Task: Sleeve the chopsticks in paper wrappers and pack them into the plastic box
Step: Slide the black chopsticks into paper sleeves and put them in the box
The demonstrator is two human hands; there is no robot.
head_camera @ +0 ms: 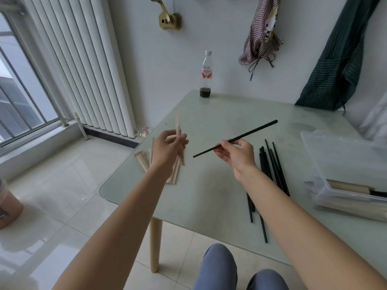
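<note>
My right hand (235, 154) pinches a black chopstick (254, 131) above the table, its thin tip pointing left toward my other hand. My left hand (168, 148) holds a tan paper wrapper (178, 125) upright and blurred, a short gap from the chopstick's tip. Under the left hand lies a pile of paper wrappers (142, 161) near the table's left edge. Several loose black chopsticks (272, 164) lie to the right of my right forearm. The clear plastic box (343, 197) sits at the right edge with wrapped chopsticks inside, its lid (335, 151) raised behind it.
The pale glass table (219, 185) has its rounded corner at the front left. A plastic bottle (206, 75) with dark liquid stands at the far edge. A radiator (83, 65) and window are left, hanging cloths on the wall behind, my knees below.
</note>
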